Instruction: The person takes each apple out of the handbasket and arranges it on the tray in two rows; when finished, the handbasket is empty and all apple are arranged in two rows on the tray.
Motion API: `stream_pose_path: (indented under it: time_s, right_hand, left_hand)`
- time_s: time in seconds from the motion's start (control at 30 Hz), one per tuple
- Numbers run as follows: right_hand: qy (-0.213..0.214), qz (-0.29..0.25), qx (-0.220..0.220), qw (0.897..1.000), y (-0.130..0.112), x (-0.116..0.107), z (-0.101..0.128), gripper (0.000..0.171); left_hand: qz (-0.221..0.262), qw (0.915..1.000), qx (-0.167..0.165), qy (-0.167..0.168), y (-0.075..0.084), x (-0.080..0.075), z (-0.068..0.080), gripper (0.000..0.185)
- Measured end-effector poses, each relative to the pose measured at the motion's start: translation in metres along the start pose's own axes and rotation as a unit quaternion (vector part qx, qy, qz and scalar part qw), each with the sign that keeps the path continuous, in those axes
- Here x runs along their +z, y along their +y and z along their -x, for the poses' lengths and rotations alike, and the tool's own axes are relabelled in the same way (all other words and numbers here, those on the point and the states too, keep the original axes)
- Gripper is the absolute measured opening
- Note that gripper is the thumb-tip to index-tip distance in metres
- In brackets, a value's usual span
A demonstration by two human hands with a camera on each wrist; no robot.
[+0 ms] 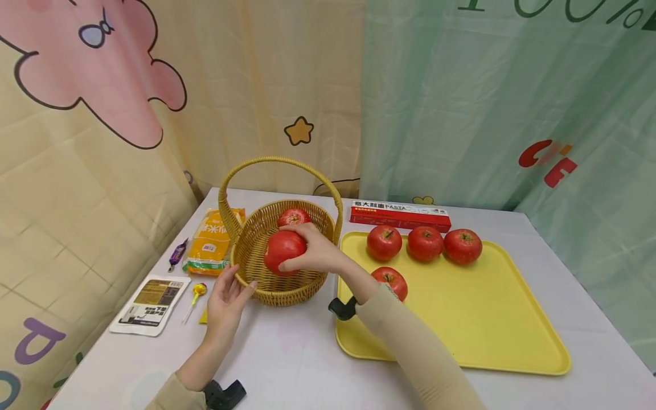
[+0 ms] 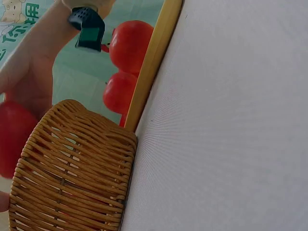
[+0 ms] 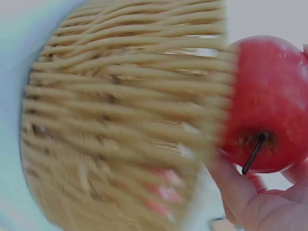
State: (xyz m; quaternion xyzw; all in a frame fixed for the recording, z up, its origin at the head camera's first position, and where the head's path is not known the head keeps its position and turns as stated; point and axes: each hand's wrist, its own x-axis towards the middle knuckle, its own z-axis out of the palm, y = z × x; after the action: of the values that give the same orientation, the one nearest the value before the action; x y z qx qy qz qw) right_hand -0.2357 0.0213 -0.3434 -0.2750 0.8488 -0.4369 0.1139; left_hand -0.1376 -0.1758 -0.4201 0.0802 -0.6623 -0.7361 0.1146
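Observation:
My right hand grips a red apple by its sides, over the opening of a woven basket with a tall arched handle. In the right wrist view this apple shows its dark stem, beside the blurred basket wall. A second apple lies inside the basket at the back. My left hand holds the basket's near left rim with thumb and fingers. Only a fingertip of it shows in the left wrist view, at the basket's edge.
Right of the basket, a yellow tray bears several red apples. A red pasta box lies behind it. To the left are an orange packet, a purple candy, a lollipop and a white pouch.

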Motion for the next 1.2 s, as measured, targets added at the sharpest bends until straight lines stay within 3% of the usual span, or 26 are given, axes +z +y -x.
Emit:
stream_pose_path:
  time_s: [0.17,0.3,0.63,0.9,1.2]
  right_hand:
    - [-0.003,-0.048,-0.001,0.999,0.002,-0.037,0.043,0.075]
    - [0.02,-0.086,0.013,0.996,0.011,-0.066,0.079,0.074]
    - [0.11,-0.065,0.048,0.991,0.067,-0.127,0.149,0.076]
    - [0.139,0.017,0.102,0.985,0.111,-0.141,0.184,0.078]
    - [0.125,0.094,0.124,0.98,0.139,-0.136,0.194,0.073]
  left_hand:
    - [0.011,0.9999,0.009,-0.007,0.0,0.0,0.0,0.058]
    - [0.009,0.9999,0.009,-0.008,-0.001,-0.001,0.0,0.059]
    - [0.005,0.9999,0.012,-0.011,0.0,-0.001,0.0,0.06]
    - [0.0,1.0,0.003,-0.004,-0.001,-0.001,-0.001,0.062]
    - [0.001,1.0,0.005,-0.005,-0.001,0.0,0.0,0.061]
